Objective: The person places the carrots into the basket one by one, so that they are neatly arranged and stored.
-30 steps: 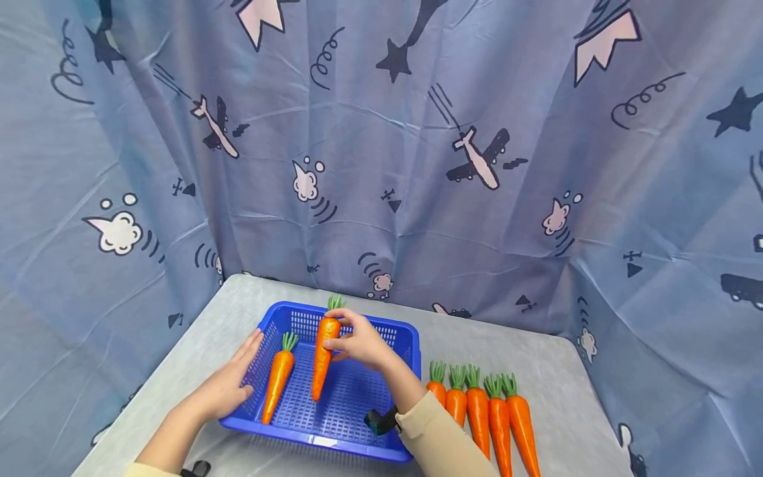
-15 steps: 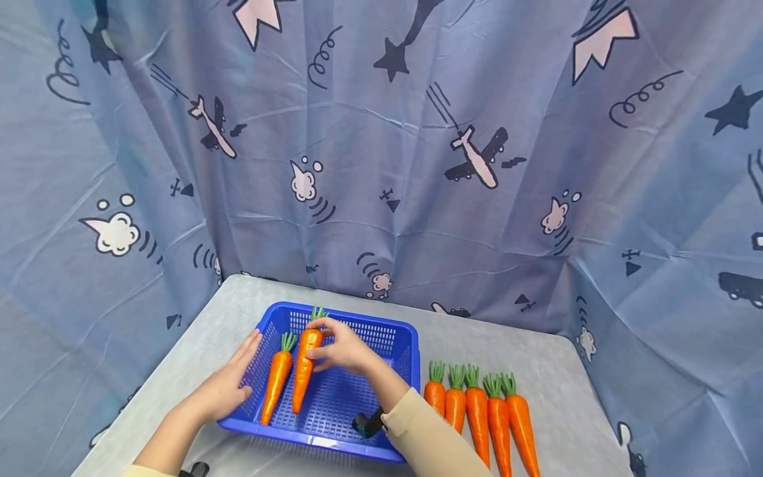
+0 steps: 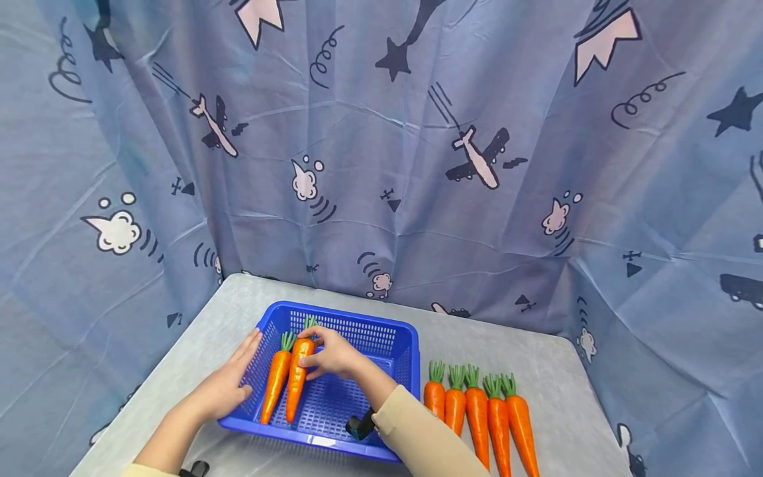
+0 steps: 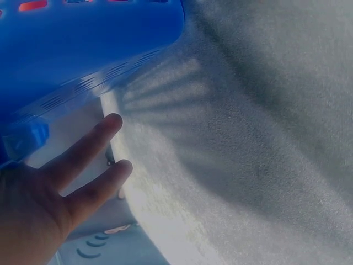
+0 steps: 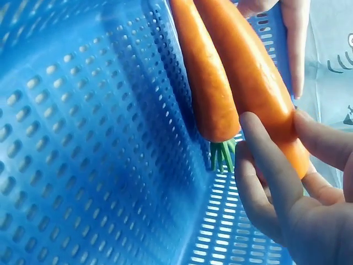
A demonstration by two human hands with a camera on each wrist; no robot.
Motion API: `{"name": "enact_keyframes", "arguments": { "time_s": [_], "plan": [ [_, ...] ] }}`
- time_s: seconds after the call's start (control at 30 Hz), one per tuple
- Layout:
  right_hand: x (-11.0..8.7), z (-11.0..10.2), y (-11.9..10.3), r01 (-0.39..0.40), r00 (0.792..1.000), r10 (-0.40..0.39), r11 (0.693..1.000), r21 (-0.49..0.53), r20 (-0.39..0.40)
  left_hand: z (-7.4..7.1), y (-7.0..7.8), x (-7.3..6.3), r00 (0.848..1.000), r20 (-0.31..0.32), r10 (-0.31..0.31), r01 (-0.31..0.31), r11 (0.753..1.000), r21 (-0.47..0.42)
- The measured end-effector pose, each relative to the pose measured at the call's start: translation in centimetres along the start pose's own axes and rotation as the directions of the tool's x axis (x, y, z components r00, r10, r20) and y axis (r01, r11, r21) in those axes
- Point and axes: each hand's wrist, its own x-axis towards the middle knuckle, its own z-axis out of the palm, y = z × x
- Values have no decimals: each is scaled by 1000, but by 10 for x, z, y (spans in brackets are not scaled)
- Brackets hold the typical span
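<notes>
Hands (image 3: 335, 354) at blue basket (image 3: 375, 338), carrot (image 3: 296, 391) in right

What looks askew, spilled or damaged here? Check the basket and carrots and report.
Nothing stands out. The blue basket sits upright on the table, with no visible damage. Inside, one carrot lies beside another carrot in the right hand; five more carrots line up outside, green tops pointing roughly the same way.
</notes>
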Motion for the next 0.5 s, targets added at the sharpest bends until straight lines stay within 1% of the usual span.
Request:
{"name": "enact_keyframes", "arguments": {
  "time_s": [0.2,0.5],
  "plan": [
    [3,6,2,-36,999,35,999,-19,-35,0,1,-1,1000,-4,-4,4,1000,3],
    [11,14,11,-102,994,101,994,-40,-31,0,2,1,1000,8,-17,17,1000,11]
  ]
}}
